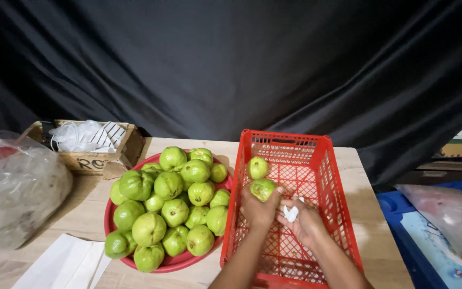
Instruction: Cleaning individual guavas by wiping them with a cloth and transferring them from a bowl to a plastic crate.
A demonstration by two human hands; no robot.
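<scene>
Nearest to us, our two forearms reach into the red plastic crate (324,176) on the wooden table (372,235). Our left hand (259,207) is closed around a green guava (263,188), gripping it from below so that its rounded top shows above the fingers. The fruit is pale green with a few brownish specks, and it sits over the crate's mesh floor near the left wall. Our right hand (306,222) is curled around a small white wad (291,213), just beside the left hand; we cannot tell what the wad is made of. A second guava (258,167) lies in the crate just behind the held one. Left of the crate, touching its wall, a red round tray (180,262) carries a heap of green guavas (172,206).
</scene>
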